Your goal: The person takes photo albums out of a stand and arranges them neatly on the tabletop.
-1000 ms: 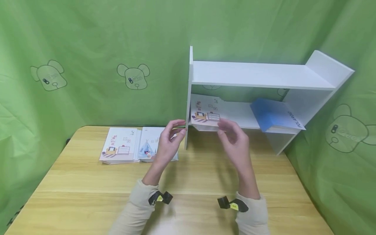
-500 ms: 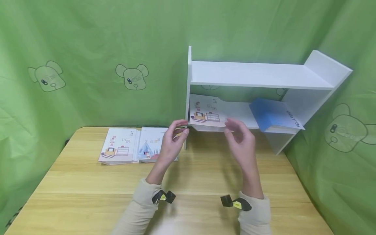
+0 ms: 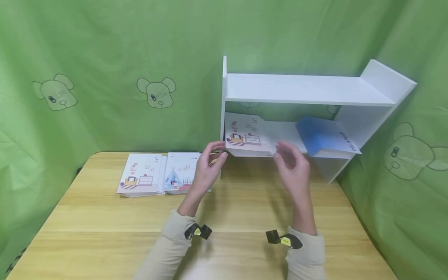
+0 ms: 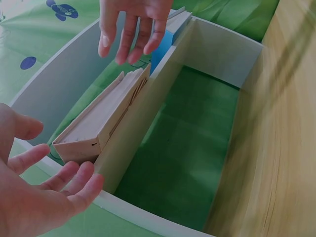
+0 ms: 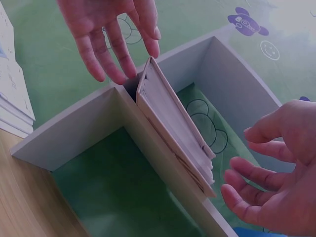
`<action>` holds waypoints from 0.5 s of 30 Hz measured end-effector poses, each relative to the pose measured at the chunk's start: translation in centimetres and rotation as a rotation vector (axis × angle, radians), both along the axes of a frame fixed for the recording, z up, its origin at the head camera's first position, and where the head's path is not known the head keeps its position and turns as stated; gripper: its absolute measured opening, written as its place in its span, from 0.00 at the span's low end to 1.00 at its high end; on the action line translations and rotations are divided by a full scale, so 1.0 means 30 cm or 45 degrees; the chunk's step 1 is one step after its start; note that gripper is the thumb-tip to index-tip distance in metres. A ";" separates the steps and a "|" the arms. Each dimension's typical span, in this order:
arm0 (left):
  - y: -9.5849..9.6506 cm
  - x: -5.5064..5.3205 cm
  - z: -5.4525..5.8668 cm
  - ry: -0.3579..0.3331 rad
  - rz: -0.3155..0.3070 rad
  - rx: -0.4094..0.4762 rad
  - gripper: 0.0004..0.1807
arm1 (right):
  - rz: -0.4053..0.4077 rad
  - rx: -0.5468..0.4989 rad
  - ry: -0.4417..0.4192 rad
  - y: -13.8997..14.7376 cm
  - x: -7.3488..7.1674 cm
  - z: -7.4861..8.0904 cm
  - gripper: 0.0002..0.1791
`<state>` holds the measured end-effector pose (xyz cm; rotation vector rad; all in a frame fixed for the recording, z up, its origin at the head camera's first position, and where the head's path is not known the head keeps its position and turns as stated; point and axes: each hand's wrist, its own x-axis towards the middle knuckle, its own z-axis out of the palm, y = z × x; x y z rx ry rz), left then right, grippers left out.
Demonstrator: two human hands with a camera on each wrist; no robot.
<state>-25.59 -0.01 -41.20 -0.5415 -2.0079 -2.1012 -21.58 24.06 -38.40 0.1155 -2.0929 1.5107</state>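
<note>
A hardcover book (image 3: 246, 132) with an armchair and a dresser on its cover lies on the lower shelf, against the left side panel. My left hand (image 3: 208, 167) is at that panel, fingers loosely bent, holding nothing. In the left wrist view its fingertips come close to the book's near end (image 4: 81, 148); contact is unclear. My right hand (image 3: 294, 167) is in front of the shelf, right of the book, with a gap between its loosely bent fingers and thumb. The right wrist view shows that hand (image 5: 276, 182) apart from the book's pages (image 5: 173, 121).
The white shelf unit (image 3: 297, 87) stands at the back right of the wooden table (image 3: 105, 233). A blue book (image 3: 322, 134) marked POLAROID lies at the lower shelf's right end. Left of the unit are books with an armchair cover (image 3: 140, 175) and a tent cover (image 3: 178, 167).
My right hand has moved right, away from the armchair book's right edge. The left hand has shifted slightly right against the side panel. The book stays on the shelf.
</note>
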 end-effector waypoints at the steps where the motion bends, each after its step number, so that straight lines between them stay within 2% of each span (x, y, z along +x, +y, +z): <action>1: 0.001 -0.002 0.000 0.001 0.000 -0.007 0.21 | -0.004 -0.001 -0.005 0.003 0.001 0.000 0.20; 15: 0.014 -0.016 -0.013 -0.032 0.008 -0.044 0.22 | -0.085 0.075 -0.100 0.028 -0.013 -0.025 0.20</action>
